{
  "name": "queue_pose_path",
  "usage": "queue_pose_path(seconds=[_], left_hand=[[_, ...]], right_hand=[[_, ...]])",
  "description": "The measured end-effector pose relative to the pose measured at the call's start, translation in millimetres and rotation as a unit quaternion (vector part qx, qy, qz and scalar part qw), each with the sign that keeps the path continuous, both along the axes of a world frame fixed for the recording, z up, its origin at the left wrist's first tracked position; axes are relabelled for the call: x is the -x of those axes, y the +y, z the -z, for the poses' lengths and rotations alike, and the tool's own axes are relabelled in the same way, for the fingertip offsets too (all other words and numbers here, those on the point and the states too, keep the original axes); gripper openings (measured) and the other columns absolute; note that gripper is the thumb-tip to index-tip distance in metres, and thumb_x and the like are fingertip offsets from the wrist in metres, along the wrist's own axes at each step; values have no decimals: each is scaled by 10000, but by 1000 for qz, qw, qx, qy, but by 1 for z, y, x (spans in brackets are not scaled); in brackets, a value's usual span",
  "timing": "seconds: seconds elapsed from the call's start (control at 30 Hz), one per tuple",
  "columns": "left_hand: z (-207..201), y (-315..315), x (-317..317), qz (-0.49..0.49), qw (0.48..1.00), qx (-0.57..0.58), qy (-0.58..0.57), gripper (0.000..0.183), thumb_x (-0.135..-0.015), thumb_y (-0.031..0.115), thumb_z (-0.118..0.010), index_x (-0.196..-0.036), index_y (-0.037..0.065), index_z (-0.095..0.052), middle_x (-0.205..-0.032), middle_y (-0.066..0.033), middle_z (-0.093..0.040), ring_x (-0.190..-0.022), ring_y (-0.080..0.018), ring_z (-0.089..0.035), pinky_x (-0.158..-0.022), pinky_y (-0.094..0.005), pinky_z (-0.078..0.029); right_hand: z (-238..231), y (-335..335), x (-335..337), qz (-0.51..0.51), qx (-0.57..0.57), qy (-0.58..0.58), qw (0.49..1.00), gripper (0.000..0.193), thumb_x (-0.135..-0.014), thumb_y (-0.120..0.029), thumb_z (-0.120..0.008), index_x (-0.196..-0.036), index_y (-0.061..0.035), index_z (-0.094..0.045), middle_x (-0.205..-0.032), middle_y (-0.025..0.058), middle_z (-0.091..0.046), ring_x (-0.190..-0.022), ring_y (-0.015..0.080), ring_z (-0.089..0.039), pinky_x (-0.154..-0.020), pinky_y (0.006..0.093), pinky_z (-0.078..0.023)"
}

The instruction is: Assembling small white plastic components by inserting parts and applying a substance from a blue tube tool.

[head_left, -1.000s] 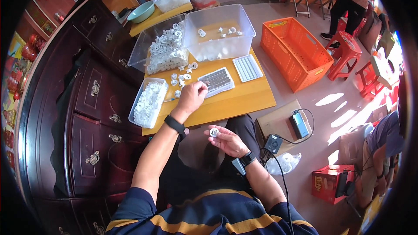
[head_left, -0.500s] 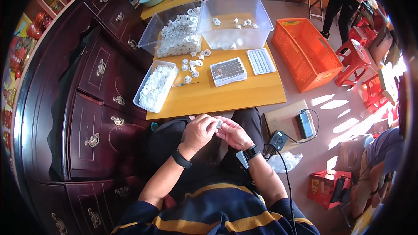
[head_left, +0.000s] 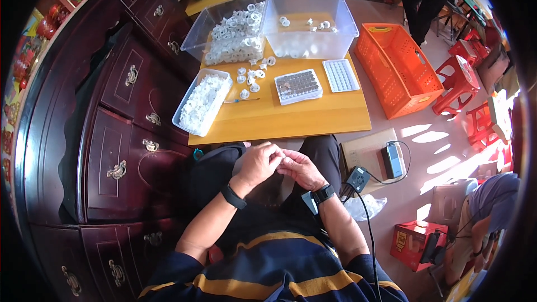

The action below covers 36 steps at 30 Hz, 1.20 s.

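Note:
My left hand (head_left: 258,165) and my right hand (head_left: 302,168) meet above my lap, just off the table's near edge. Their fingers are closed and pressed together at the tips. A small whitish plastic part that showed there a moment earlier is now mostly covered by them. On the table (head_left: 254,123) stands a small bin of white plastic pieces (head_left: 202,102). Several loose white flanged parts (head_left: 254,87) lie beside it, near a thin blue-tipped tool (head_left: 242,100). Right of them are a tray with rows of small metallic parts (head_left: 298,86) and a white grid tray (head_left: 340,75).
Behind these, one clear tub (head_left: 193,42) is piled with white rings; another clear tub (head_left: 348,33) holds a few. An orange crate (head_left: 411,98) and red stools (head_left: 456,81) stand rightward. A dark cabinet (head_left: 112,134) borders the left. A cable (head_left: 366,223) runs past my right arm.
My fingers have closed further over the small whitish part, hiding it. My view has shifted slightly, and the person at the upper right has moved left.

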<state>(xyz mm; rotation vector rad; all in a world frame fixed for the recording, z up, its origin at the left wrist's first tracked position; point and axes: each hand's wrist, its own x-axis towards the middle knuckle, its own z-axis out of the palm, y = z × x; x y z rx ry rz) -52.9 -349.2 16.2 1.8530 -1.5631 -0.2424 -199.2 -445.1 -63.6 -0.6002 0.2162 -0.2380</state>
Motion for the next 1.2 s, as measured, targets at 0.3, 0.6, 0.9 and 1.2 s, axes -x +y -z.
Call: queue_pose_path(seconds=[0.3, 0.6, 0.9, 1.2], left_hand=[[-2, -3, 4, 23, 994, -3, -111, 47, -814, 101, -649, -816, 97, -602, -728, -80, -606, -678, -285, -632, -582, -384, -512], [5, 0, 7, 18, 981, 86, -175, 63, -824, 95, -650, -811, 105, -589, -754, -55, -599, -684, -259, -625, -596, -361, -520], [-5, 1, -6, 48, 998, -32, -8, 69, -859, 135, -650, -833, 72, -640, -771, -92, -642, -708, -288, -645, -626, -368, -513], [0, 0, -2, 15, 999, -19, -32, 51, -815, 110, -674, -806, 66, -650, -749, -104, -646, -674, -309, -638, -610, -380, -509]], right_hand=[[-5, 0, -1, 9, -11, -5, 1000, 368, -997, -135, -543, -1336, 6, -518, -1233, 96, -622, -1104, 182, -625, -949, 320, -528], [-5, 2, -1, 19, -35, -18, 999, 367, -992, -136, -550, -1330, 5, -525, -1224, 95, -626, -1107, 189, -626, -953, 334, -532], [2, 1, 2, 1, 29, 16, 999, 367, -995, -156, -557, -1328, -5, -524, -1196, 91, -639, -1043, 172, -657, -889, 289, -550], [-1, 2, -2, -3, 28, 33, 999, 371, -1004, -171, -538, -1330, 4, -516, -1204, 93, -635, -1053, 178, -654, -889, 292, -556]])
